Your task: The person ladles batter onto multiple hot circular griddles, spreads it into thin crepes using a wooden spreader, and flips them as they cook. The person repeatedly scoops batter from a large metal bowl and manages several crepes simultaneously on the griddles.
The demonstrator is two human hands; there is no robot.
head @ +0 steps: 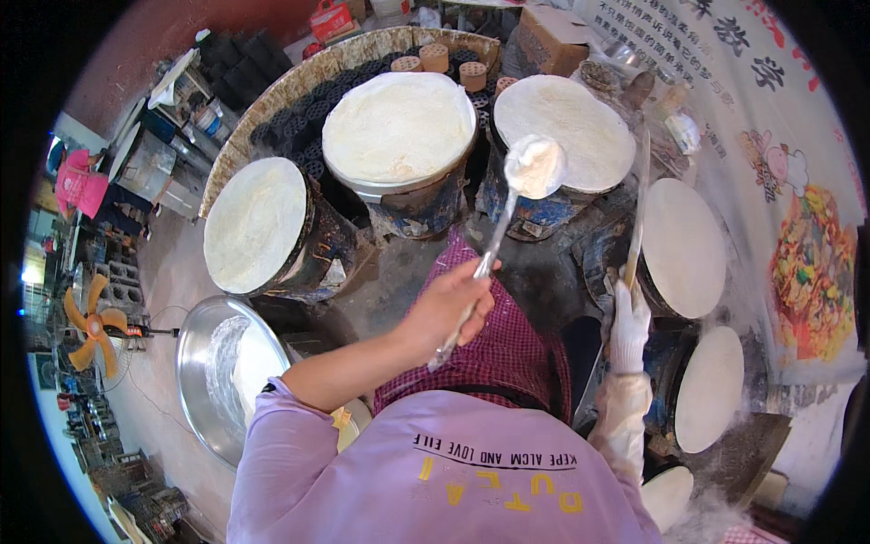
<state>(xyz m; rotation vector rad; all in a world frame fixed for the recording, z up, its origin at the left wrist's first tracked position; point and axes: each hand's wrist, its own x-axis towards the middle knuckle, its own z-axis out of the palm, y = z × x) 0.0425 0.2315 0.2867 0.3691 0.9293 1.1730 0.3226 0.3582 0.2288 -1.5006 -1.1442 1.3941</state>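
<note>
My bare left hand (pixel 457 302) grips the metal handle of a ladle (pixel 535 166). White, thick batter or dough coats the ladle's bowl, in front of the edge of a back-right round griddle covered with a pale sheet (pixel 561 126). My right hand (pixel 629 316), in a white glove, holds a long, thin stick or blade (pixel 642 204) upright beside a pale round griddle surface (pixel 683 248). Similar pale sheets cover the back-middle griddle (pixel 399 126) and the left griddle (pixel 255 224). A large metal basin (pixel 194 387) with white batter or dough stands at my left.
Dark honeycomb briquettes (pixel 296 129) stand inside a curved, stained wall (pixel 238 129). More round griddles (pixel 710 389) line my right, with steam or smoke low down. A cardboard box (pixel 552 41) is behind. An orange-bladed fan (pixel 95 325) and a person in pink (pixel 81 183) are at far left.
</note>
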